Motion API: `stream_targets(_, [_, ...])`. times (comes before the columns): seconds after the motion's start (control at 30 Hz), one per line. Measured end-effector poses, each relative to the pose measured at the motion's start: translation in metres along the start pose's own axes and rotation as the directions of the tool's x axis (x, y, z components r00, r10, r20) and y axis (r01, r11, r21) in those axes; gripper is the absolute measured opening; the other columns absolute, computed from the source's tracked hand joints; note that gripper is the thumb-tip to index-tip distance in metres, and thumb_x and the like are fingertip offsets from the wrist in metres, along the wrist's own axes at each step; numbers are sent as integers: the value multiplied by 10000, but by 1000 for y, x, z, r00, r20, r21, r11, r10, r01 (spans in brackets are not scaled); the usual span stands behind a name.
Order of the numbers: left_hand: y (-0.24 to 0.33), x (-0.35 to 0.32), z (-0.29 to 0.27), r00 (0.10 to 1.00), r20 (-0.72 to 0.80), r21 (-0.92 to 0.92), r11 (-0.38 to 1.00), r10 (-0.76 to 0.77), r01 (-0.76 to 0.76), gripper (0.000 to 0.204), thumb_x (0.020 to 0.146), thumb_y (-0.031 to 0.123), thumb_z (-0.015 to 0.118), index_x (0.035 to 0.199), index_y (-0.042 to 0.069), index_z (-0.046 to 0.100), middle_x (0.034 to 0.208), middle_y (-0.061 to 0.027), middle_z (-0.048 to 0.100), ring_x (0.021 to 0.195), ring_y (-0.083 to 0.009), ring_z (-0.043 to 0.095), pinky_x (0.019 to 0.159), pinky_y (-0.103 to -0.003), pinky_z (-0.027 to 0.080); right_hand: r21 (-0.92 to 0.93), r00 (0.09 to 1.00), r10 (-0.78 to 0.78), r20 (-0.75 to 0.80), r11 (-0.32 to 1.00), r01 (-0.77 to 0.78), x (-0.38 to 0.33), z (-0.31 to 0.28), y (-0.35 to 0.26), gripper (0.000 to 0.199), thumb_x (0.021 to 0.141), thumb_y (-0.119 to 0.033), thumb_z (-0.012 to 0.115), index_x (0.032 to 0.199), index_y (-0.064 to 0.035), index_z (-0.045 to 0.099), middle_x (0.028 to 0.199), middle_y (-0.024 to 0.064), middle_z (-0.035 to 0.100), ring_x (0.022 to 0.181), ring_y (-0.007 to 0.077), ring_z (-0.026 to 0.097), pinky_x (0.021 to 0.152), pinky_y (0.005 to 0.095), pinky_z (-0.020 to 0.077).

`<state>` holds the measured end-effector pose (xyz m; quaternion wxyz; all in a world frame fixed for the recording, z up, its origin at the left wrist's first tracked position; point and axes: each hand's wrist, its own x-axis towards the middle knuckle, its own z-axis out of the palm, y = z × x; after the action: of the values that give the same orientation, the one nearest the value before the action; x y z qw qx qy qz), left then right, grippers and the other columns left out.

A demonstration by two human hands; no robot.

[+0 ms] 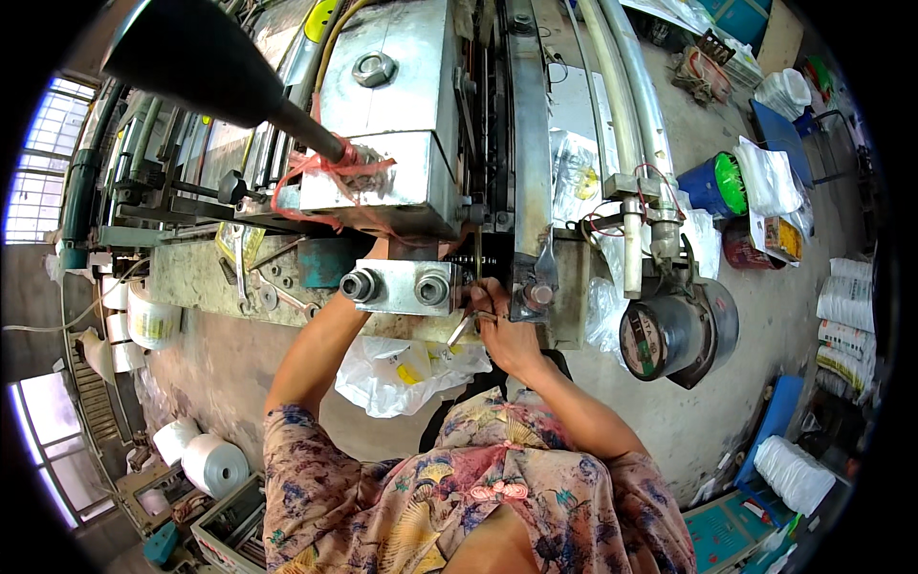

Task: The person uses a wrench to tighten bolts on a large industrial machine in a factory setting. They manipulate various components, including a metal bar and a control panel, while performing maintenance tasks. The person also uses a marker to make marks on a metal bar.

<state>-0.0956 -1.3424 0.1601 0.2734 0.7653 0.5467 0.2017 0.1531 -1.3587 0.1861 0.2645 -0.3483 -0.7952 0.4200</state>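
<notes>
Under the machine's steel block, your right hand pinches small scissors; your left hand's grip is hidden. Slip, and the blades could nick fingers near the spring.

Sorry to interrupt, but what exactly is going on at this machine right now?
A person in a floral shirt is bent over a large metal machine. The right hand holds a thin metal tool against the works beside a grey metal block with two bolts. The left forearm reaches up behind that block, so the left hand is hidden. White plastic bags lie on the floor below.
</notes>
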Motion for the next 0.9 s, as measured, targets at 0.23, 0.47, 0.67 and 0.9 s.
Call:
stream_targets(0.23, [22,9,-20,959,15,942,318,283,-109,493,959,297,500,1381,70,387,1343,-174,449,1191,-280,501,990,-391,465,303,979,202,11,933,-196,4,8,-2,195,1028,-179,440,928,-31,518,723,61,552,580,161,543,552,325,436])
stream_targets(0.47, [39,7,-26,936,324,404,-915,138,-5,577,962,332,495,1423,46,300,1413,-207,370,1260,-293,460,1010,-397,464,4,997,-10,-76,1000,10,-8,18,10,137,992,-75,472,862,-34,458,711,35,471,538,132,479,493,304,389])
stream_targets(0.67, [10,15,-4,941,148,460,-863,306,208,399,937,196,514,1286,13,451,1236,-146,526,1099,-216,543,914,-297,487,77,997,-4,-74,997,10,-3,12,2,74,971,-25,460,899,-30,479,710,33,479,535,120,475,503,288,391])
stream_targets(0.9, [4,11,-5,947,-71,613,763,314,-207,512,890,216,566,1358,77,411,1312,-119,496,1135,-260,540,944,-398,490,170,944,325,47,929,-328,7,1,-16,198,979,-60,444,1146,-47,549,780,27,665,559,80,474,521,252,368])
